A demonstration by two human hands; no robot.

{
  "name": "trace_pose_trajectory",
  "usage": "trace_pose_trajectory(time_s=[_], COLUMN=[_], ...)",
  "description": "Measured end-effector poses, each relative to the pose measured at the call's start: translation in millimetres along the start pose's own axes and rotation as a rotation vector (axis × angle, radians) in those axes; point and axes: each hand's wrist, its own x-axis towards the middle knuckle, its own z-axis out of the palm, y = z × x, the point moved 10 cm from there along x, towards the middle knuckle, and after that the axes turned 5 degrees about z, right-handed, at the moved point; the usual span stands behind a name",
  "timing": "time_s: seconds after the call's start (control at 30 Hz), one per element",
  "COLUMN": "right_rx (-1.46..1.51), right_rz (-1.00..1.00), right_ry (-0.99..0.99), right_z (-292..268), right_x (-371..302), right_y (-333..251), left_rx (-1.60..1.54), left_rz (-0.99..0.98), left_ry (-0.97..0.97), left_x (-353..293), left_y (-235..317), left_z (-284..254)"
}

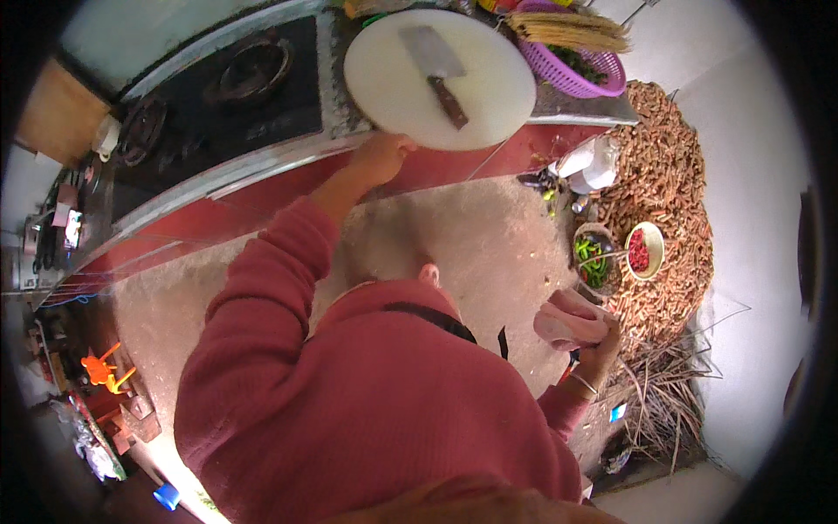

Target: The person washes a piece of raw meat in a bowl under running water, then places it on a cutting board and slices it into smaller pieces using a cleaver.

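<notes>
- Ribbed, dull-red knitted sweater (pixel 384 402) is worn closest to the camera; its left sleeve is pushed up in thick folds.
- Soft, smooth, pale pink folded slab (pixel 563 321), apparently raw meat, is held in the right hand (pixel 601 342) at the person's right side, above the floor; it is gripped at one edge, and the fingers are partly hidden.
- Left hand (pixel 381 157) is placed at the near edge of a round, matt white cutting board (pixel 506 87); whether its bent fingers are pressed together or pinching the rim cannot be told.
- Broad-bladed metal cleaver (pixel 434 65) with a brown handle is laid flat on the board.
- Purple perforated plastic basket (pixel 566 79) is filled with dark leafy greens (pixel 583 63); a bundled straw brush (pixel 572 33) is rested across it.
- Round cream bowl (pixel 659 259) is partly filled with small red pieces, probably peppers.
- Slender green peppers (pixel 595 260) are contained in a dark round vessel just beside the bowl.
- Rough, brown, short cylindrical pieces (pixel 668 157) are heaped against the white wall (pixel 751 131).
</notes>
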Motion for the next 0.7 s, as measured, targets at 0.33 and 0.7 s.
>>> trace_pose_trajectory(time_s=[0.33,0.7], right_rx=[-0.094,-0.212], right_rz=[-0.032,-0.118], right_ry=[-0.424,-0.263], right_z=[138.7,224.5], right_x=[75.2,144.4], right_y=[-104.8,-174.0], left_rx=[0.132,0.275], left_rz=[0.175,0.239], left_ry=[0.020,-0.025], left_x=[80.4,186.4], left_y=[88.0,108.2], left_z=[20.9,23.6])
